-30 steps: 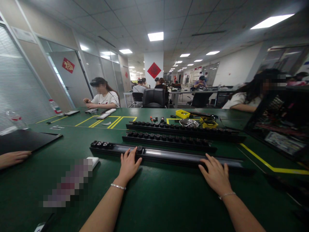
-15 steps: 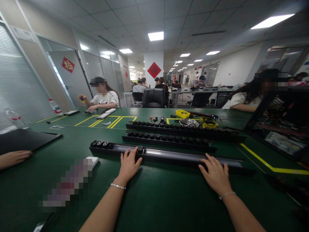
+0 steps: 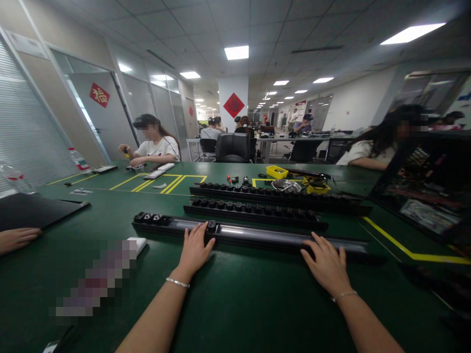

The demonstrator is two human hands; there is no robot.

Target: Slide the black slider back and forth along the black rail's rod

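Observation:
A long black channel strip (image 3: 257,237), shaped like a power strip housing, lies across the green table before me. Several black socket modules (image 3: 147,218) sit at its left end, and one single socket module (image 3: 212,226) stands farther along. My left hand (image 3: 195,245) rests on the strip with spread fingers, its fingertips right beside that single module. My right hand (image 3: 328,257) lies on the front edge toward the strip's right part, fingers apart. Behind it are two more black strips, the nearer one (image 3: 253,212) and the farther one (image 3: 272,196), both lined with socket modules.
A yellow tray (image 3: 276,172), a metal bowl (image 3: 286,186) and small tools lie behind the strips. An open black case (image 3: 423,196) stands at right. Another person's hand (image 3: 18,239) is at far left, near a black panel (image 3: 40,213). Coworkers sit across the table.
The whole view has shifted slightly, so things appear a little farther left. Both hands keep nearly the same places on the strip.

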